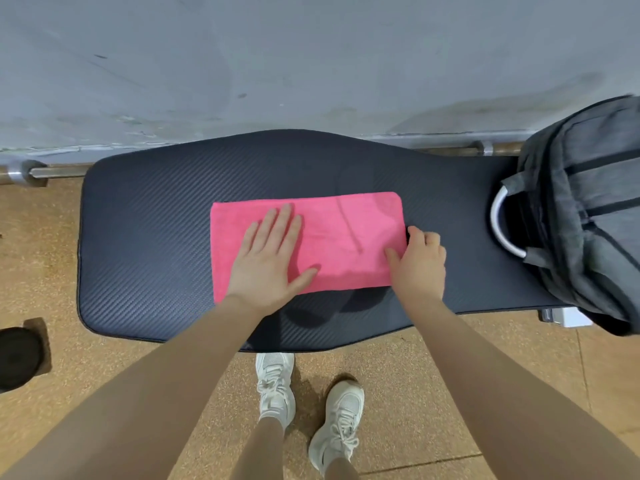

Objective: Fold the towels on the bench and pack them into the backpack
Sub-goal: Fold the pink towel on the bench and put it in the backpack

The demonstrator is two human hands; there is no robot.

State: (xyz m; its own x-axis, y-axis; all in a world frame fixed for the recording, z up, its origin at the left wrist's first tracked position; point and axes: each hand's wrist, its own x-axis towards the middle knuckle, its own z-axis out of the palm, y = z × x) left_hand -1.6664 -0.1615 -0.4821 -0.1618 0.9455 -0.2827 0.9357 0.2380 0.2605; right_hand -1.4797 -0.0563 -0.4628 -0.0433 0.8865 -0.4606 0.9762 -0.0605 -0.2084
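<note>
1. Nearest the lens, both bare forearms reached forward and down over the white sneakers [275, 386] on the cork-coloured floor [415, 375].
2. The left hand [268, 256] lay flat on the pink towel [332, 233], fingers straight and slightly spread, thumb out to the right, pressing the cloth down.
3. The right hand [420, 259] sat at the towel's right edge, fingers curled over it, thumb on top, pinching that edge!
4. The towel lay folded in a long rectangle, mid-bench [149, 244].
5. The grey backpack [588, 209] stood on the bench's right end, well apart from the towel.
</note>
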